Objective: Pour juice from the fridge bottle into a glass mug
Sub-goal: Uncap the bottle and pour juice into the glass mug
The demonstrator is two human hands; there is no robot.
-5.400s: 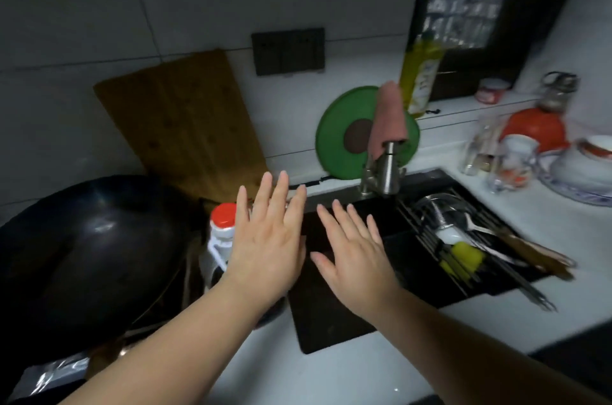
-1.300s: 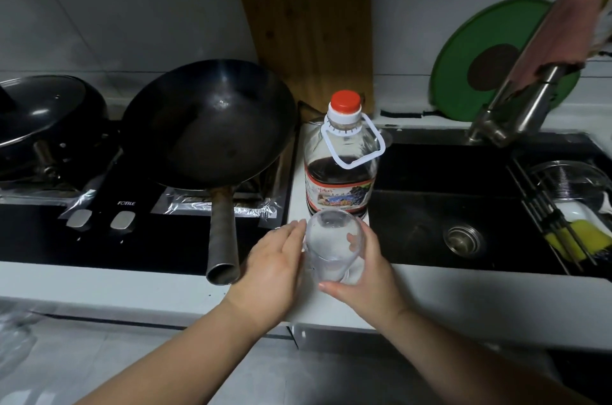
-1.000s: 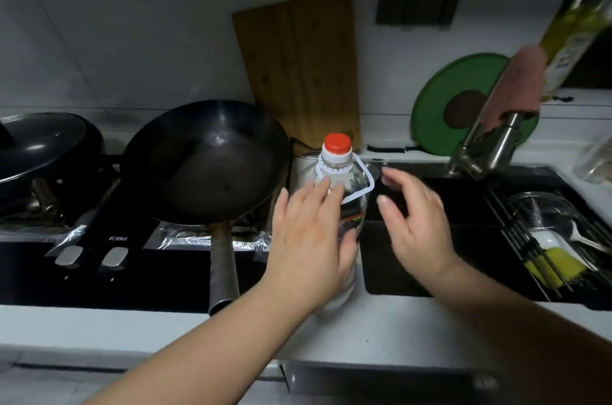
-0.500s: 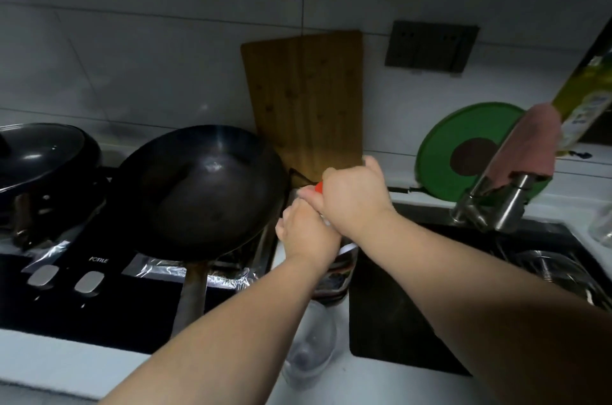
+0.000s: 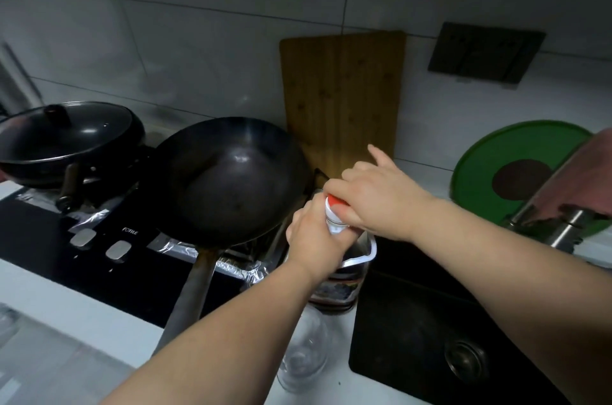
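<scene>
The juice bottle [image 5: 344, 285] stands upright on the white counter [image 5: 82, 308], in the narrow strip between the black hob [image 5: 49, 239] and the dark sink [image 5: 424, 321], a little to 4 o'clock of the frame's centre. The left hand [image 5: 314, 239] grips its neck, fingers curled close together just under the red cap [image 5: 335, 201]. The right hand [image 5: 374, 199] sits on top of that cap, thumb and most fingers wrapped round it, while one finger sticks out straight toward 12 o'clock, at the wooden cutting board [image 5: 344, 99] leaning on the tiled wall. The bottle's white loop handle [image 5: 371, 252] hangs down at its 3 o'clock side. The glass mug [image 5: 304, 355] is clear and stands on the counter at 6 o'clock of the bottle, just beside it and partly behind the left forearm; whether the two touch I cannot tell. At 9 o'clock of the bottle a black wok [image 5: 231, 179] rests on the hob, its long handle [image 5: 195, 285] pointing to 6 o'clock, and farther toward 9 o'clock sits a lidded black pan [image 5: 66, 136]. At 3 o'clock a round green board [image 5: 480, 172] leans on the wall behind a steel tap [image 5: 563, 229] draped with a pink cloth [image 5: 596, 179].
</scene>
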